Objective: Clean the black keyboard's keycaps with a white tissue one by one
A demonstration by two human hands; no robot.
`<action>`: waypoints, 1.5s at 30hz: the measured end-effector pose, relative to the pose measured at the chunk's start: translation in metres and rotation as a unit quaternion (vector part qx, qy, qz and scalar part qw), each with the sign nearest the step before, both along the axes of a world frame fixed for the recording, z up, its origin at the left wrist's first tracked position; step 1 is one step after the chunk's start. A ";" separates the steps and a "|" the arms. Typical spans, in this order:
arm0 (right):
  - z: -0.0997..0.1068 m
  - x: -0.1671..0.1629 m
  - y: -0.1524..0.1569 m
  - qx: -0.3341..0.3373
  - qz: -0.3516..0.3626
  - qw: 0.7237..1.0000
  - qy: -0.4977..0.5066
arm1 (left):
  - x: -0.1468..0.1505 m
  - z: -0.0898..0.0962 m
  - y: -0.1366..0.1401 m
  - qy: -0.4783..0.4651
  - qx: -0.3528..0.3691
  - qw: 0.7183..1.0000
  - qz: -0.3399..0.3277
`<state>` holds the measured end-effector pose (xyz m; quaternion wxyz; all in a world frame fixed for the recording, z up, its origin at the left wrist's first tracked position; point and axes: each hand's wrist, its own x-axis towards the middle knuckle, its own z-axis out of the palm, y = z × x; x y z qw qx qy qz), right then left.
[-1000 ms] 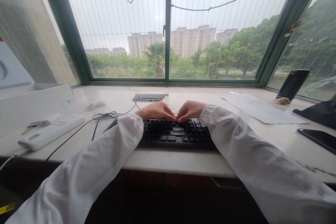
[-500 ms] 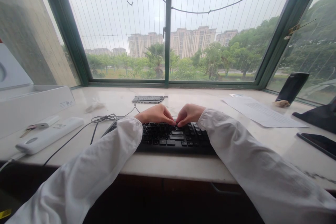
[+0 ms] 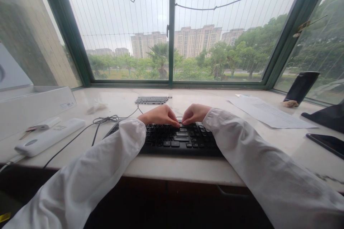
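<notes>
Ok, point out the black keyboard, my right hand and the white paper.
Black keyboard (image 3: 181, 139), head view: a wide key.
Right hand (image 3: 196, 113), head view: back of the hand.
White paper (image 3: 270, 113), head view: middle of the sheet.

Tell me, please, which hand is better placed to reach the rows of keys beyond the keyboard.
Probably the left hand: the rows of keys lie just beyond it, while the right hand is farther off.

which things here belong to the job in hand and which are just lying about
Seem to belong:
black keyboard
left hand and right hand, over it
probably the rows of keycaps behind

Seem just lying about:
white power strip
printed sheet
smartphone
white box
</notes>
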<state>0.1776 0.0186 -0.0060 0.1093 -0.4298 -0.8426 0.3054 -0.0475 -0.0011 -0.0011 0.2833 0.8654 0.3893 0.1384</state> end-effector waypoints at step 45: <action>0.002 -0.005 0.008 -0.022 -0.001 0.993 -0.115 | 0.011 -0.020 0.014 -0.031 -0.133 0.989 0.057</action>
